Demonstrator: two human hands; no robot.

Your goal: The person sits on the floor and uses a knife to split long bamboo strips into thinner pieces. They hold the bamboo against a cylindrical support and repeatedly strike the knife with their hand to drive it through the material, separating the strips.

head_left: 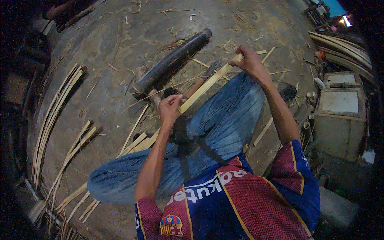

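A pale split bamboo strip [209,85] slants up to the right across the space in front of my bent legs. Its near end is pinched in the fingers of my left hand [169,108]. Toward the far end, my right hand [252,64] grips the strip between thumb and fingers. Just behind the strip lies what looks like a knife [198,83] with a brown handle and a dark blade, partly covered by it. Beyond that, a thick dark cylinder [172,64] rests on the floor.
Bundles of long bamboo strips [56,116] lie on the floor at left, with more strips [76,146] nearer me. Thin shavings litter the concrete floor [132,48]. At right stand a pale box-like cabinet [340,104] and a stack of long strips [340,46].
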